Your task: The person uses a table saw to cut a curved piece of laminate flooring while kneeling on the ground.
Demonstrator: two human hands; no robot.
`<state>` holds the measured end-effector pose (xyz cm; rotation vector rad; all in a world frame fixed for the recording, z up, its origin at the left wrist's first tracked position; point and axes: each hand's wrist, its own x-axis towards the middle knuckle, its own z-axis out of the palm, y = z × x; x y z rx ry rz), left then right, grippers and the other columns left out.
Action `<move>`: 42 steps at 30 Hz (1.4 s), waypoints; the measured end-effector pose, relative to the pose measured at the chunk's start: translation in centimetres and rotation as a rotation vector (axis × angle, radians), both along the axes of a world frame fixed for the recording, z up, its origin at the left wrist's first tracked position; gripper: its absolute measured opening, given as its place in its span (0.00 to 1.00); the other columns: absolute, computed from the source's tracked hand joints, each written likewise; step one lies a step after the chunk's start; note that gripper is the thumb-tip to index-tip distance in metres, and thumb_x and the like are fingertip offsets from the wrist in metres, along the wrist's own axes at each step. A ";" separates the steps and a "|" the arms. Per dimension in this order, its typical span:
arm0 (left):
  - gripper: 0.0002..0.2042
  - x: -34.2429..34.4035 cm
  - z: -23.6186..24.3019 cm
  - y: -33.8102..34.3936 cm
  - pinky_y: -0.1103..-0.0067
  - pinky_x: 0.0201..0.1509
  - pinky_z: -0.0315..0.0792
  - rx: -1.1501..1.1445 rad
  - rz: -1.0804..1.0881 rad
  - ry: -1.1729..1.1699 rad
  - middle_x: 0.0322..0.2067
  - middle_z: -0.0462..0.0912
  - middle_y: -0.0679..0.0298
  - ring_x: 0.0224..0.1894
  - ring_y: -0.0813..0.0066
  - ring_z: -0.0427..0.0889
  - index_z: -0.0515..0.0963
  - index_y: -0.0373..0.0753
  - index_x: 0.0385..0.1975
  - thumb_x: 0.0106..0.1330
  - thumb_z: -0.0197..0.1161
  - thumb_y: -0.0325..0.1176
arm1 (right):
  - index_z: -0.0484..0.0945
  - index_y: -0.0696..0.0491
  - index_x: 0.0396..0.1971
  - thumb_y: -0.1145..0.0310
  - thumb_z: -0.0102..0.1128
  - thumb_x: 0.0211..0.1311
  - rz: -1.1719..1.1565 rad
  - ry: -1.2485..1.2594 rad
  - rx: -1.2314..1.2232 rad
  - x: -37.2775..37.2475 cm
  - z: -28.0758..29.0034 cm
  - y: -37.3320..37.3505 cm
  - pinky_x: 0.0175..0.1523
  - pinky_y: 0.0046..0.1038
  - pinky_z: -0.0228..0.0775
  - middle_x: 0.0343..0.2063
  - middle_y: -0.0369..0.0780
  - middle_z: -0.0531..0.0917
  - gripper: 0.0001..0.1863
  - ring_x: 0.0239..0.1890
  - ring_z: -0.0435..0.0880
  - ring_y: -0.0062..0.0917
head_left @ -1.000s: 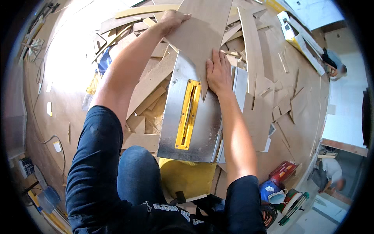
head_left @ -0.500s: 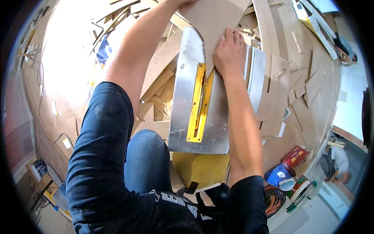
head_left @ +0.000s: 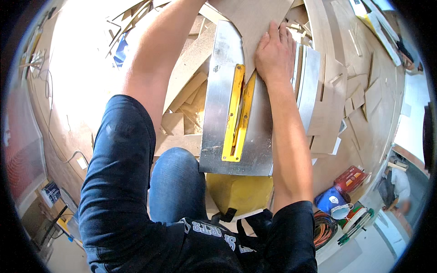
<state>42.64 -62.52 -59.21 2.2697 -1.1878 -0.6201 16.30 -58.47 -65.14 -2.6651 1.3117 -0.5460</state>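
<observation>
A thin tan wooden board (head_left: 259, 22) with a curved, narrowing edge lies over a silver table saw (head_left: 214, 113). Its pointed near end reaches the yellow throat insert (head_left: 233, 123), which has a long slot; I cannot make out a blade in it. My right hand (head_left: 275, 52) rests on the board's right side with its fingers stretched out flat, beside the metal fence (head_left: 308, 86). My left forearm (head_left: 157, 59) reaches up past the top edge, so my left hand is out of sight.
Wood offcuts (head_left: 193, 86) lie left of the saw, and more pieces (head_left: 357, 98) cover the floor at right. A coiled cable (head_left: 325, 230), a blue bag (head_left: 330, 200) and a red box (head_left: 350, 178) sit at lower right. Another person (head_left: 398, 186) is farther right.
The view has shifted slightly, so the saw appears higher. My left hand, partly seen before at the top edge, has gone out of view. The right hand stays on the board.
</observation>
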 end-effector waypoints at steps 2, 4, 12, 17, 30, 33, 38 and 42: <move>0.41 0.2 2.0 1.9 0.59 0.54 0.79 0.040 0.080 -0.042 0.47 0.86 0.39 0.49 0.45 0.87 0.83 0.27 0.50 0.62 0.63 0.68 | 0.63 0.54 0.73 0.58 0.39 0.78 0.031 -0.030 -0.016 0.9 0.3 0.5 0.82 0.43 0.44 0.74 0.52 0.63 0.29 0.78 0.58 0.43; 0.40 2.1 -0.3 1.4 0.59 0.54 0.79 0.019 0.184 -0.115 0.47 0.86 0.39 0.50 0.47 0.87 0.84 0.27 0.47 0.62 0.63 0.69 | 0.63 0.55 0.73 0.58 0.40 0.78 0.059 -0.042 -0.003 1.9 0.2 1.1 0.81 0.43 0.45 0.74 0.52 0.64 0.29 0.78 0.58 0.43; 0.42 2.2 -1.9 0.1 0.59 0.57 0.77 -0.011 0.114 -0.062 0.52 0.83 0.37 0.53 0.44 0.85 0.81 0.25 0.53 0.62 0.64 0.67 | 0.68 0.56 0.69 0.60 0.41 0.77 0.055 -0.077 -0.064 1.1 0.2 1.3 0.78 0.45 0.51 0.70 0.54 0.68 0.26 0.75 0.63 0.47; 0.42 3.3 -4.6 0.7 0.60 0.61 0.76 -0.195 0.234 -0.010 0.59 0.78 0.35 0.59 0.46 0.82 0.77 0.25 0.58 0.63 0.65 0.64 | 0.67 0.56 0.69 0.61 0.45 0.76 0.075 -0.085 -0.018 1.8 0.2 1.6 0.81 0.44 0.47 0.72 0.54 0.66 0.27 0.77 0.60 0.46; 0.35 3.3 -4.8 0.0 0.62 0.61 0.75 -0.243 -0.043 0.176 0.56 0.80 0.38 0.56 0.46 0.82 0.81 0.28 0.55 0.66 0.66 0.59 | 0.68 0.58 0.69 0.62 0.46 0.74 0.072 -0.094 -0.031 0.8 0.0 1.5 0.80 0.46 0.48 0.71 0.55 0.67 0.28 0.76 0.61 0.48; 0.41 3.7 -5.6 0.1 0.61 0.63 0.74 -0.261 0.069 0.085 0.55 0.81 0.36 0.59 0.46 0.80 0.78 0.22 0.55 0.63 0.67 0.62 | 0.68 0.58 0.69 0.61 0.46 0.74 0.086 -0.101 -0.038 1.1 -0.2 1.6 0.80 0.46 0.48 0.71 0.55 0.67 0.28 0.76 0.61 0.48; 0.44 3.2 -4.0 0.8 0.60 0.66 0.71 -0.147 0.098 0.059 0.58 0.79 0.36 0.62 0.43 0.78 0.73 0.21 0.60 0.62 0.67 0.63 | 0.67 0.58 0.70 0.61 0.46 0.74 0.074 -0.081 -0.023 1.1 -0.1 2.0 0.80 0.45 0.48 0.72 0.55 0.66 0.28 0.76 0.61 0.48; 0.45 2.1 -3.3 1.4 0.60 0.66 0.71 -0.157 0.127 0.068 0.59 0.77 0.35 0.62 0.43 0.78 0.72 0.21 0.61 0.62 0.66 0.64 | 0.67 0.58 0.70 0.62 0.46 0.74 0.076 -0.096 -0.042 0.8 -0.1 2.2 0.80 0.46 0.48 0.72 0.55 0.66 0.28 0.76 0.61 0.48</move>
